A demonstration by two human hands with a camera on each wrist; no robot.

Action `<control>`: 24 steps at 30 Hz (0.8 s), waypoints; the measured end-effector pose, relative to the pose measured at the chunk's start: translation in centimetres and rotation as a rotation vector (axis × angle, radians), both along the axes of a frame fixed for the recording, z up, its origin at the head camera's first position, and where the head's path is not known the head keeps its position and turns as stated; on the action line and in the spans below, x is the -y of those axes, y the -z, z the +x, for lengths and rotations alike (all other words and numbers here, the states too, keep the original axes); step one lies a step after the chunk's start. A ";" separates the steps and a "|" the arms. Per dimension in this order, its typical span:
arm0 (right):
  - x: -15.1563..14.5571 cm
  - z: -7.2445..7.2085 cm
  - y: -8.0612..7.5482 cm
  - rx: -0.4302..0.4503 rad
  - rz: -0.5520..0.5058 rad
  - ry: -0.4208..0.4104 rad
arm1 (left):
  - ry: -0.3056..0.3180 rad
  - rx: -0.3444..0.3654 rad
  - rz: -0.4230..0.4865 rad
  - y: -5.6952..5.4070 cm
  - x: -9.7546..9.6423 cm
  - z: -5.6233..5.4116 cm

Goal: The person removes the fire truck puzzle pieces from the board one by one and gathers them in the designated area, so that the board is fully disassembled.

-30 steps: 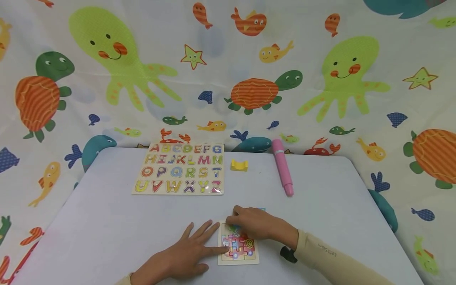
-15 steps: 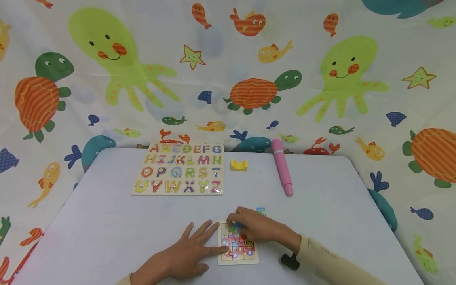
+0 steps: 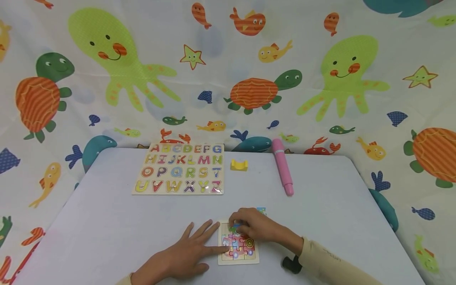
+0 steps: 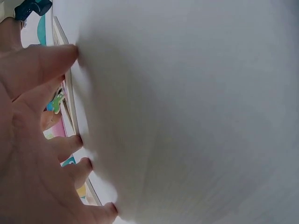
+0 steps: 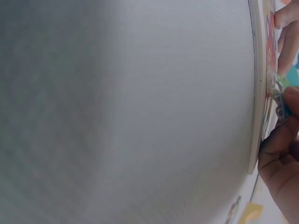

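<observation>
A small wooden jigsaw puzzle (image 3: pixel 238 262) with pink and red pieces in a pale frame lies near the table's front. My left hand (image 3: pixel 189 253) is spread flat at its left, the index fingertip on the puzzle's left part; the left wrist view shows the spread fingers (image 4: pixel 65 147) touching the table. Over the puzzle's upper part, my right hand (image 3: pixel 257 225) pinches a blue-green puzzle piece (image 3: pixel 235 228). That puzzle piece (image 5: pixel 280 105) stands tilted between thumb and fingers in the right wrist view. Another blue puzzle piece (image 3: pixel 261 210) lies behind the right hand, partly hidden.
Farther back lies an alphabet board (image 3: pixel 178 169) with coloured letters. A yellow block (image 3: pixel 239 165) and a pink marker-shaped stick (image 3: pixel 283 168) are to its right. A black cylindrical object (image 3: pixel 292 264) shows at the right wrist. Behind the white table (image 3: pixel 107 221) hangs a sea-animal cloth (image 3: pixel 213 51).
My right hand has shifted slightly right and toward me, still pinching the puzzle piece. More of the loose puzzle piece behind it shows. The left hand has stayed in place.
</observation>
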State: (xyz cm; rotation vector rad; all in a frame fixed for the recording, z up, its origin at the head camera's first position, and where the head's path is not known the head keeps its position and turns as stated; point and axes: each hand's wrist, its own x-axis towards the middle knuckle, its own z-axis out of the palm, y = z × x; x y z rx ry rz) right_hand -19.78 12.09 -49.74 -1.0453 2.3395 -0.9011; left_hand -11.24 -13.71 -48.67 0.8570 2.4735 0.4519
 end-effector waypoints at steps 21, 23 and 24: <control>-9.3 -5.1 -3.5 0.005 0.111 0.022 | -0.016 -0.012 0.024 0.0 0.0 0.1; -9.8 -5.4 -3.3 0.002 0.129 0.016 | -0.015 -0.014 0.026 0.1 0.0 0.1; -9.9 -5.4 -3.1 0.001 0.130 0.009 | -0.015 -0.014 0.027 0.1 0.0 0.1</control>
